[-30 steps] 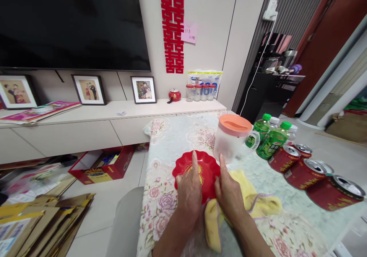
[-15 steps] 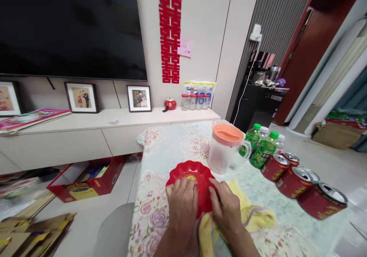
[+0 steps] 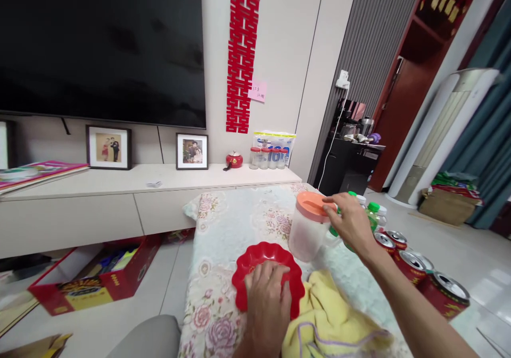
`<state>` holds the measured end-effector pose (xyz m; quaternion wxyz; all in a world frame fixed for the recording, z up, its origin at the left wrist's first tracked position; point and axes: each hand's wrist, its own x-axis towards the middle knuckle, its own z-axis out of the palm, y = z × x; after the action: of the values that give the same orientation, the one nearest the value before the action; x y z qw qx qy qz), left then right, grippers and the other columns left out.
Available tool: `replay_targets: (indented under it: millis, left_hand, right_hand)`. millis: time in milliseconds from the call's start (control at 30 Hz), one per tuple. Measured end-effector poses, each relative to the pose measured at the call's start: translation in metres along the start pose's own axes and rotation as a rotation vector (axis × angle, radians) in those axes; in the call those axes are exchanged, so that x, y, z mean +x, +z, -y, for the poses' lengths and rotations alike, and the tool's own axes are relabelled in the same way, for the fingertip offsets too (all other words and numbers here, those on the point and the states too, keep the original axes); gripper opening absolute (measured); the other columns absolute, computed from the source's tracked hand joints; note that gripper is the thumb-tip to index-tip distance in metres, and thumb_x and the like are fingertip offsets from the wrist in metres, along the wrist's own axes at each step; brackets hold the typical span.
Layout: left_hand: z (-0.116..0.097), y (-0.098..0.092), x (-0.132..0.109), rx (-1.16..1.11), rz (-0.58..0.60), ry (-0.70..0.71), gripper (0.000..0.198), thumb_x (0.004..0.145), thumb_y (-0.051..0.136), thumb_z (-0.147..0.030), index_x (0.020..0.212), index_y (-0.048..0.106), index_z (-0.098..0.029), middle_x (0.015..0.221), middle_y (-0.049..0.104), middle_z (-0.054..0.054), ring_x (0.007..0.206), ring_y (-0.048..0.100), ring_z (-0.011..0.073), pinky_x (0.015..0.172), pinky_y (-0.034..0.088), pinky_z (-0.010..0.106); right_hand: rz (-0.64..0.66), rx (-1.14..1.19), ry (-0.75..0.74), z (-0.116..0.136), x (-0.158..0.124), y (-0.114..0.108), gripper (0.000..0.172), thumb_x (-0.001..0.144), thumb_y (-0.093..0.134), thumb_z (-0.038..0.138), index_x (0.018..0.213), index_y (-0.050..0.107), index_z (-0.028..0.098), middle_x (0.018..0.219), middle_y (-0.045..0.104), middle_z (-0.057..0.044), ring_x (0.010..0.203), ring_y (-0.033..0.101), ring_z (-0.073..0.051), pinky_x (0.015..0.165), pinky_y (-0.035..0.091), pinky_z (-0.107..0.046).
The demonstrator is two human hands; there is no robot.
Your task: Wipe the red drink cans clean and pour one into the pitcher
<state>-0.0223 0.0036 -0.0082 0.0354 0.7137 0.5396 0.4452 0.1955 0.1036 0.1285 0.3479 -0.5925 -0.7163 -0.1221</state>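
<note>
On the tablecloth lies a red scalloped plate (image 3: 245,265). My left hand (image 3: 269,297) rests over its middle and near rim, fingers laid across it and not wrapped round the edge. My right hand (image 3: 350,222) is at the lid of a frosted plastic pitcher (image 3: 307,241), thumb and fingers apart, the fingertips at the right side of the orange lid (image 3: 315,204). I cannot tell whether they press on it. Beside the plate, to the right, a crumpled yellow cloth (image 3: 331,310) with a purple edge lies untouched.
Behind my right hand and forearm stand green-capped bottles (image 3: 373,214) and several red cans (image 3: 443,294). A white cabinet (image 3: 175,178) beyond the table holds picture frames, a small red pot (image 3: 234,160) and lidded jars (image 3: 268,158). A red box (image 3: 131,273) sits on the floor, left.
My right hand has left the plate and moved up and right to the pitcher's lid. My left hand stays on the plate. The view has shifted slightly, and more of the yellow cloth shows.
</note>
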Motion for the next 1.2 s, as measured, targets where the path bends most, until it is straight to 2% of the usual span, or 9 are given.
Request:
replay_targets:
  millis: [100, 233, 400, 500, 733, 867, 1000, 1100, 1200]
  left_hand:
    - [-0.002, -0.017, 0.02, 0.006, 0.197, 0.015, 0.034, 0.085, 0.053, -0.006, 0.103, 0.073, -0.025, 0.104, 0.075, 0.006, 0.099, 0.068, 0.0296, 0.086, 0.048, 0.045]
    - [0.016, -0.04, 0.057, 0.011, 0.31, 0.028, 0.038, 0.084, 0.05, -0.004, 0.108, 0.072, -0.023, 0.111, 0.073, 0.009, 0.106, 0.066, 0.0318, 0.092, 0.051, 0.051]
    - [0.066, -0.047, 0.085, -0.168, 0.177, -0.138, 0.033, 0.085, 0.051, -0.008, 0.106, 0.072, -0.02, 0.111, 0.073, 0.01, 0.111, 0.067, 0.0304, 0.1, 0.052, 0.051]
    - [0.092, -0.047, 0.084, -0.315, 0.137, -0.294, 0.026, 0.083, 0.054, -0.014, 0.099, 0.073, -0.019, 0.104, 0.074, 0.008, 0.097, 0.07, 0.0261, 0.093, 0.057, 0.046]
    - [0.112, -0.063, 0.079, -0.364, 0.08, -0.405, 0.026, 0.083, 0.058, -0.021, 0.103, 0.074, -0.021, 0.11, 0.075, 0.007, 0.095, 0.07, 0.0223, 0.087, 0.058, 0.039]
    - [0.118, -0.072, 0.081, -0.38, 0.023, -0.436, 0.026, 0.081, 0.06, -0.022, 0.103, 0.074, -0.021, 0.112, 0.074, 0.008, 0.096, 0.07, 0.0228, 0.082, 0.058, 0.038]
    - [0.125, -0.072, 0.083, -0.398, -0.029, -0.477, 0.036, 0.079, 0.065, -0.024, 0.114, 0.07, -0.021, 0.124, 0.069, 0.011, 0.105, 0.07, 0.0254, 0.082, 0.059, 0.039]
    - [0.13, -0.072, 0.084, -0.42, -0.054, -0.492, 0.065, 0.074, 0.074, -0.032, 0.136, 0.058, -0.02, 0.144, 0.057, 0.017, 0.121, 0.065, 0.031, 0.093, 0.058, 0.046]
    - [0.134, -0.078, 0.085, -0.451, -0.09, -0.435, 0.105, 0.065, 0.084, -0.041, 0.155, 0.036, -0.017, 0.16, 0.038, 0.024, 0.144, 0.048, 0.0396, 0.114, 0.045, 0.059]
  right_hand:
    - [0.157, -0.052, 0.06, -0.009, 0.042, 0.009, 0.018, 0.084, 0.069, 0.023, 0.095, 0.081, 0.017, 0.099, 0.077, -0.013, 0.092, 0.07, -0.028, 0.083, 0.051, -0.037]
    - [0.283, -0.099, 0.124, -0.009, 0.063, 0.024, 0.016, 0.075, 0.081, 0.028, 0.088, 0.081, 0.02, 0.092, 0.077, -0.008, 0.08, 0.07, -0.023, 0.069, 0.047, -0.029]
    - [0.361, -0.137, 0.17, -0.007, 0.064, 0.026, 0.019, 0.081, 0.077, 0.034, 0.069, 0.075, 0.02, 0.078, 0.074, -0.007, 0.066, 0.066, -0.019, 0.057, 0.04, -0.028]
    - [0.399, -0.146, 0.169, -0.005, 0.064, 0.023, 0.026, 0.082, 0.076, 0.034, 0.061, 0.07, 0.02, 0.068, 0.071, -0.006, 0.062, 0.064, -0.019, 0.055, 0.036, -0.029]
    - [0.307, -0.094, 0.157, 0.007, 0.092, 0.011, 0.034, 0.085, 0.071, 0.037, 0.057, 0.062, 0.022, 0.062, 0.066, -0.005, 0.062, 0.061, -0.021, 0.058, 0.036, -0.032]
    - [0.213, 0.02, 0.086, 0.031, 0.11, 0.013, 0.03, 0.087, 0.069, 0.034, 0.06, 0.063, 0.021, 0.083, 0.073, -0.01, 0.089, 0.069, -0.027, 0.074, 0.045, -0.035]
    - [0.176, 0.178, -0.018, 0.071, 0.112, 0.034, 0.024, 0.087, 0.07, 0.033, 0.068, 0.065, 0.02, 0.117, 0.072, -0.015, 0.113, 0.067, -0.028, 0.095, 0.048, -0.04]
    - [0.239, 0.288, -0.105, 0.107, 0.107, 0.053, 0.022, 0.089, 0.071, 0.032, 0.071, 0.064, 0.02, 0.122, 0.071, -0.013, 0.115, 0.066, -0.026, 0.101, 0.048, -0.043]
    - [0.332, 0.361, -0.18, 0.141, 0.1, 0.063, 0.022, 0.089, 0.072, 0.03, 0.073, 0.063, 0.019, 0.117, 0.071, -0.011, 0.114, 0.066, -0.025, 0.101, 0.048, -0.042]
